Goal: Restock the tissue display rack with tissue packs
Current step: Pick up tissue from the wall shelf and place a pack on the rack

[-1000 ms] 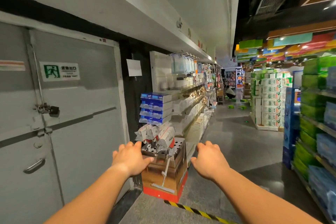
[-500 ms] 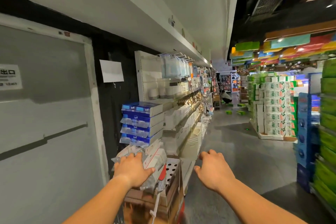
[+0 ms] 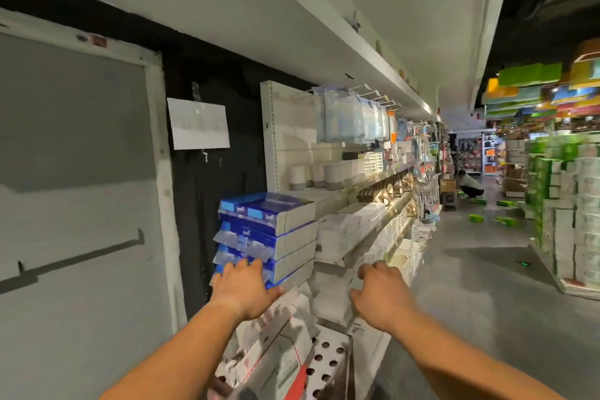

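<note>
A stack of blue tissue packs point(image 3: 269, 230) in clear wrap stands at the near end of the white shelf rack point(image 3: 367, 201). My left hand point(image 3: 245, 289) lies with straight fingers against the front of the lowest packs. My right hand point(image 3: 383, 292) hovers to the right of the stack with loosely curled fingers and holds nothing. Below both hands stands a cardboard display box point(image 3: 292, 357) with a perforated top and white-wrapped goods sticking out of it.
A grey door point(image 3: 74, 204) and a black wall with a white paper sheet point(image 3: 198, 123) fill the left. The aisle floor point(image 3: 470, 269) runs ahead on the right. Green and white tissue stacks point(image 3: 565, 201) stand far right. A person point(image 3: 469, 185) crouches far down the aisle.
I have moved forward to the rack. My left hand rose from the display box's wrapped goods to the blue tissue packs. My right hand came up beside the stack.
</note>
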### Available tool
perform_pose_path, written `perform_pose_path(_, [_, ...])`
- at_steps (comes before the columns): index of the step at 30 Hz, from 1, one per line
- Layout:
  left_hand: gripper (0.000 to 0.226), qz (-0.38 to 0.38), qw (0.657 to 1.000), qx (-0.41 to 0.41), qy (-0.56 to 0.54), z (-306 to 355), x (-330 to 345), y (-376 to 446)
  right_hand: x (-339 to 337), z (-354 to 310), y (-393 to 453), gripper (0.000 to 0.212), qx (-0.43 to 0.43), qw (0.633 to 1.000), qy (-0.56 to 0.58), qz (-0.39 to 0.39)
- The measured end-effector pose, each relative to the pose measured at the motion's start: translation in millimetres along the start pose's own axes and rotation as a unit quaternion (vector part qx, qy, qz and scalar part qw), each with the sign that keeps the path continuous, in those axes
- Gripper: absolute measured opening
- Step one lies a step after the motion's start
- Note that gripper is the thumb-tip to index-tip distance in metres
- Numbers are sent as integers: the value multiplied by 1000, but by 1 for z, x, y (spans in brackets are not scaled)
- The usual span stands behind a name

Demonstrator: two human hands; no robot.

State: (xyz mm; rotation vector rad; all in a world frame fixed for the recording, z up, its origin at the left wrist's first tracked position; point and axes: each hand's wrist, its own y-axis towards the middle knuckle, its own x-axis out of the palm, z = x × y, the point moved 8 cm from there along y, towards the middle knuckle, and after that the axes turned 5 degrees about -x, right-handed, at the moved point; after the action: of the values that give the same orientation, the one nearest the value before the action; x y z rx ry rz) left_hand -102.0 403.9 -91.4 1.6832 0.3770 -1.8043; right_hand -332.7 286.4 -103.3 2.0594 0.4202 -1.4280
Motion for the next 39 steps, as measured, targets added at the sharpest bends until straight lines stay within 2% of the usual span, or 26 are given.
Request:
perform_pose_path(6, [76, 1, 998, -40, -41, 17, 34, 125, 37, 26, 136, 42, -42, 999, -2, 7])
perform_pose_path(10, [67, 13, 993, -68, -97, 15, 57, 214, 54, 34, 230, 48, -70, 997, -21, 22])
perform_pose_path(12, [76, 12, 988, -88, -126, 6, 64, 264, 62, 33, 279, 49, -80, 996, -18, 20])
perform_pose_path(15, [107, 17, 976, -121, -180, -4, 71, 331, 74, 34, 348, 52, -84, 996, 20, 32])
perform_pose_path(16, [111, 21, 970, -139, -199, -4, 70, 347, 78, 35, 371, 52, -82, 995, 41, 35])
perform_pose_path(19, [100, 27, 959, -181, -219, -9, 80, 393, 95, 33, 434, 52, -82, 993, 83, 26])
perform_pose_path(23, [102, 53, 934, -233, -265, -20, 96, 442, 107, 20, 508, 46, -111, 989, 94, 18])
perform_pose_path(25, [103, 63, 913, -267, -303, -28, 103, 462, 114, 11, 545, 39, -136, 987, 85, 17])
perform_pose_path(27, [117, 72, 883, -298, -356, -39, 114, 484, 128, 8, 590, 42, -136, 986, 97, 2])
perform_pose_path(29, [137, 95, 843, -328, -416, -56, 129, 508, 144, 9, 635, 48, -123, 984, 126, -9])
perform_pose_path(33, [137, 125, 765, -379, -506, -70, 143, 541, 171, 7, 713, 43, -123, 982, 139, -30])
perform_pose_path(36, [161, 113, 713, -411, -557, -99, 170, 580, 201, 6, 762, 46, -99, 981, 152, -67])
perform_pose_path(37, [155, 111, 691, -417, -580, -108, 176, 590, 212, 6, 777, 49, -91, 981, 153, -82])
perform_pose_path(39, [115, 107, 660, -412, -619, -88, 168, 585, 234, 3, 802, 52, -91, 978, 147, -116])
